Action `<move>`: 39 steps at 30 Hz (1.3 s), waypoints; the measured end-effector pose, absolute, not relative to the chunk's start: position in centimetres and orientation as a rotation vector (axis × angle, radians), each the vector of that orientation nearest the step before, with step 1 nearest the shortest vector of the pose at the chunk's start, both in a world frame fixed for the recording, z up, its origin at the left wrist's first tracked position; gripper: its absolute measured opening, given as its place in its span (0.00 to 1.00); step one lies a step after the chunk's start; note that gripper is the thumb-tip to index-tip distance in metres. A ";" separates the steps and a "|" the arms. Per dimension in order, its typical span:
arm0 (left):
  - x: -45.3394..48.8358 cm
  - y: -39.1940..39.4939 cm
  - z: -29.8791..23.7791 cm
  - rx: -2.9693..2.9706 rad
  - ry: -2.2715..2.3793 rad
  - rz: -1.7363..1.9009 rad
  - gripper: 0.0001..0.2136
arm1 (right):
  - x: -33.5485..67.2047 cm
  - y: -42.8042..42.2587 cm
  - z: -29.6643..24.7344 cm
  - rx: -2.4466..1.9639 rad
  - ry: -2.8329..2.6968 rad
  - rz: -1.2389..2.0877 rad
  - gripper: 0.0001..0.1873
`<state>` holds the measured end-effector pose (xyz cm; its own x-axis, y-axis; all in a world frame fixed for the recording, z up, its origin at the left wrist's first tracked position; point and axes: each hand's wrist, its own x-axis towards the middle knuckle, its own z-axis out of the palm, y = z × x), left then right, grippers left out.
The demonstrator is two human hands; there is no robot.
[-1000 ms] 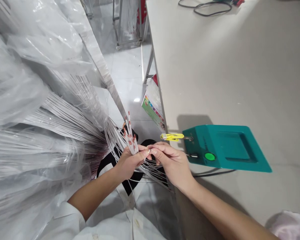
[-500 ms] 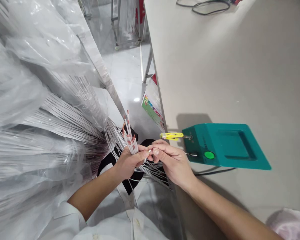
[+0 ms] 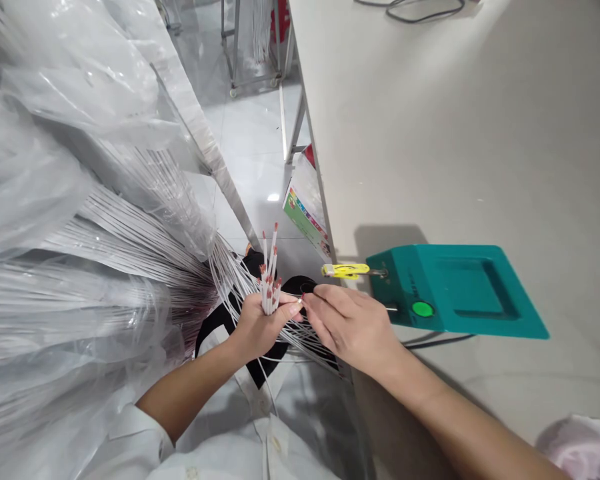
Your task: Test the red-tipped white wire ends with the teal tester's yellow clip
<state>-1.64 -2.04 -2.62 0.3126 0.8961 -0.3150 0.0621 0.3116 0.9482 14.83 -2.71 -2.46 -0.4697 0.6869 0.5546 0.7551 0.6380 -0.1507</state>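
Note:
My left hand (image 3: 260, 327) is closed around a bunch of thin white wires (image 3: 270, 293), whose reddish stripped-looking ends stick up above the fist. Between its thumb and forefinger one wire end pokes out toward the right. My right hand (image 3: 353, 323) has its fingers bent and pressed together at that single wire tip (image 3: 303, 298); its thumb is mostly hidden under the fingers. Just beyond the right hand, on the table, lies a teal device (image 3: 473, 287) with a lit green button (image 3: 423, 309) and a yellow clip (image 3: 347, 270) at its left edge.
Long bundles of white wires (image 3: 130, 233) wrapped in clear plastic (image 3: 80, 80) fill the left side. The grey table (image 3: 455, 133) spans the right, with a black cable (image 3: 425, 20) at its far end. A printed bag (image 3: 305, 213) is beside the table's edge, above the tiled floor.
My right hand has rolled over so its back faces up and its thumb is now hidden. The wire bunch in my left hand stands more upright, with its ends fanned out.

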 end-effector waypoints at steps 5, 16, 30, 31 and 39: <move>-1.3 -2.3 -3.0 1.050 1.202 0.771 0.11 | 15.1 -2.6 -1.6 -1.123 -2.440 -0.189 0.10; -1.7 -1.7 -2.9 1.121 1.129 0.707 0.13 | 14.9 -2.8 -1.4 -1.262 -1.987 0.564 0.08; 0.1 -0.6 -1.3 1.059 1.286 0.685 0.16 | 18.0 -2.6 1.8 -1.399 -2.279 -0.461 0.08; 0.3 -0.3 -1.1 1.030 1.271 0.689 0.20 | 18.7 -2.4 2.1 -1.436 -2.333 -0.458 0.10; 1.6 0.9 -1.6 0.937 1.146 0.774 0.20 | 20.6 -0.4 2.5 -1.536 -2.593 -0.229 0.09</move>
<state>1.57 0.94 -1.56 0.2466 0.8843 -0.3965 -0.0383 0.4177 0.9078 20.59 -0.43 2.47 -0.4783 0.8599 0.1783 0.8778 0.4739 0.0694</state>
